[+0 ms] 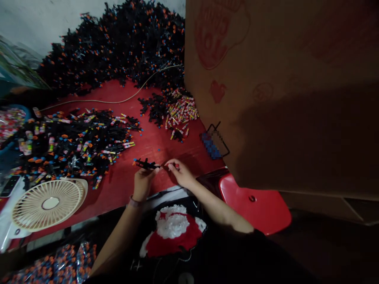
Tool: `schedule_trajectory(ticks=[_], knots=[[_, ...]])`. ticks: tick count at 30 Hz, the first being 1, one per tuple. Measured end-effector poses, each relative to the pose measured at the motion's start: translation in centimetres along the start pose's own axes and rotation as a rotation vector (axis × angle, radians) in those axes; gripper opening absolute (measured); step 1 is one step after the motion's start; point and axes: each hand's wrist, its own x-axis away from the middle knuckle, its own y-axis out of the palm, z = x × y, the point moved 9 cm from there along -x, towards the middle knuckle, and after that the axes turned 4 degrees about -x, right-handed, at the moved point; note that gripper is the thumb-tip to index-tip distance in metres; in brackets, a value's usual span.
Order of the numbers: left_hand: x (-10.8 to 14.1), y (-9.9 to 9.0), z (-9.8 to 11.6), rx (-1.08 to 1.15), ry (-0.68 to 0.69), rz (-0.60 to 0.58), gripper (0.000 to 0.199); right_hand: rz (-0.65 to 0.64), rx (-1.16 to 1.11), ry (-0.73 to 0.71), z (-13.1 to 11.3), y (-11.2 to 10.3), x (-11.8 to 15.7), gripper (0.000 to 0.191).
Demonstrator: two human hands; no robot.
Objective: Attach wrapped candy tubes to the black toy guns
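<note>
My left hand, a band at its wrist, grips a black toy gun with a blue and orange tip pointing left. Just right of the toy's other end, my right hand is closed in a pinch. A small reddish bit shows at its fingers, too small to name. Both hands are over the red tabletop. Beyond them lies a small pile of colourful wrapped candy tubes, beside several loose black toy guns.
A heap of finished-looking toys with tubes covers the left. Behind rises a large pile of black toys, with a cable before it. A beige fan sits front left. A cardboard box walls the right, above a red stool.
</note>
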Motion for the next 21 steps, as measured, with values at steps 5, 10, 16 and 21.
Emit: schedule_trajectory(ticks=[5,10,16,21], knots=[[2.9,-1.1,2.0,0.117,0.021,0.091,0.040,-0.077,-0.178,-0.023,-3.9,2.8,1.6,0.053],[4.2,-1.2,5.2,0.077,0.128,0.048,0.032,-0.032,-0.254,-0.040,-5.9,2.7,2.4,0.052],[4.8,-0.8,5.8,0.104,0.130,0.033,0.032,0.044,-0.189,-0.114,-7.3,1.9,3.3,0.040],[6.1,-0.1,5.6,0.118,0.152,0.110,0.026,0.084,-0.070,-0.172,-7.2,1.7,4.3,0.033]])
